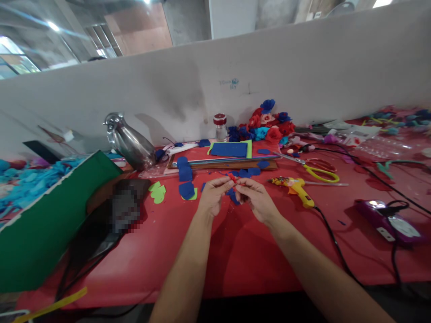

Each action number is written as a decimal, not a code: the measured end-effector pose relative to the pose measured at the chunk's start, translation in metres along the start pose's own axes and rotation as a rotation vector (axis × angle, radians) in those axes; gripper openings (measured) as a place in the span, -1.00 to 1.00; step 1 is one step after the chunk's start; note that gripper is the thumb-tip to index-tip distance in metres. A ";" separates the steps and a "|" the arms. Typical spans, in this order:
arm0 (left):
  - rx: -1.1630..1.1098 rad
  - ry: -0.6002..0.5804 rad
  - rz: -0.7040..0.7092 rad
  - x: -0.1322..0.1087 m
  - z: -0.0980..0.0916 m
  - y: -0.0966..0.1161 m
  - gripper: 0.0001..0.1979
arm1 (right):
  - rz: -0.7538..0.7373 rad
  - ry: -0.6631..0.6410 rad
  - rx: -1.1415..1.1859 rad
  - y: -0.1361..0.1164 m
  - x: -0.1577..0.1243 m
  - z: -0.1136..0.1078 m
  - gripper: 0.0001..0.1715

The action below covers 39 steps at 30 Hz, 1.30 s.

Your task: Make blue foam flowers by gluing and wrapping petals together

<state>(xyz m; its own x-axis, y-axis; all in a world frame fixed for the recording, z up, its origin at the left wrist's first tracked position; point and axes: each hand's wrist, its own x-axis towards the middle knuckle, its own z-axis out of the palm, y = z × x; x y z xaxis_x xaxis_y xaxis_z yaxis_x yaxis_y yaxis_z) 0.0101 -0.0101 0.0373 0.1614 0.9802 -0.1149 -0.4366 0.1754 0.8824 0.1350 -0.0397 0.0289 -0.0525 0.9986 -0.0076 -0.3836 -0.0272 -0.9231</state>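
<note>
Over the middle of the red-covered table (242, 264), my left hand (215, 193) and my right hand (254, 196) meet at the fingertips. Both pinch a small red piece (232, 178), perhaps a petal or paper scrap; its exact shape is mostly hidden by the fingers. Just beneath and behind the hands lie dark blue cut petals (253, 172). More blue petals (186, 190) run in a column left of my left hand. Several light green petals (157, 193) are farther left. To the right of my right hand rests a yellow glue gun (298, 187) with its black cord.
Yellow-handled scissors (321, 173) lie beyond the glue gun. A purple power strip (390, 222) is at the right. Behind are a steel jug (129, 141), a red-lidded jar (220, 128) and a heap of paper flowers (269, 125). A green box (57, 220) and a black bag (101, 224) stand left.
</note>
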 end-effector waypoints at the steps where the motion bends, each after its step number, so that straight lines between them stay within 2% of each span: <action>1: 0.008 -0.006 -0.001 0.000 0.000 0.001 -0.71 | 0.030 -0.010 0.034 -0.001 0.000 0.000 -0.74; 5: 0.034 -0.008 0.012 -0.001 0.000 0.003 -0.73 | 0.115 -0.055 0.093 -0.002 0.001 -0.001 -0.72; 12: 0.030 0.004 0.039 -0.001 -0.001 0.001 -0.72 | -0.103 0.011 -0.167 0.004 0.000 0.001 -0.73; 17: 0.024 0.022 0.029 0.000 -0.004 0.001 -0.71 | -0.125 0.011 -0.199 0.006 0.001 -0.001 -0.71; 22: 0.046 0.008 0.027 0.000 -0.007 0.005 -0.62 | -0.139 0.084 -0.177 0.003 0.002 -0.002 -0.72; 25: 0.070 0.001 0.002 -0.001 -0.006 0.006 -0.66 | -0.156 0.105 -0.164 0.002 0.003 -0.003 -0.74; 33: 0.044 0.058 -0.001 -0.001 -0.001 0.004 -0.68 | -0.129 0.052 -0.228 0.007 0.005 -0.004 -0.72; 39: 0.013 0.042 -0.002 -0.001 -0.002 0.003 -0.66 | -0.067 0.000 -0.139 0.004 0.003 -0.002 -0.74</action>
<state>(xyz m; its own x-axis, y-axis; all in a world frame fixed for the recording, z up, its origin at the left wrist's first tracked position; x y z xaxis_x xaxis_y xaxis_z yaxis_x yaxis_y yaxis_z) 0.0063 -0.0102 0.0391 0.1249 0.9829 -0.1350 -0.4250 0.1760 0.8879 0.1357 -0.0364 0.0246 -0.0308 0.9980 0.0558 -0.2551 0.0462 -0.9658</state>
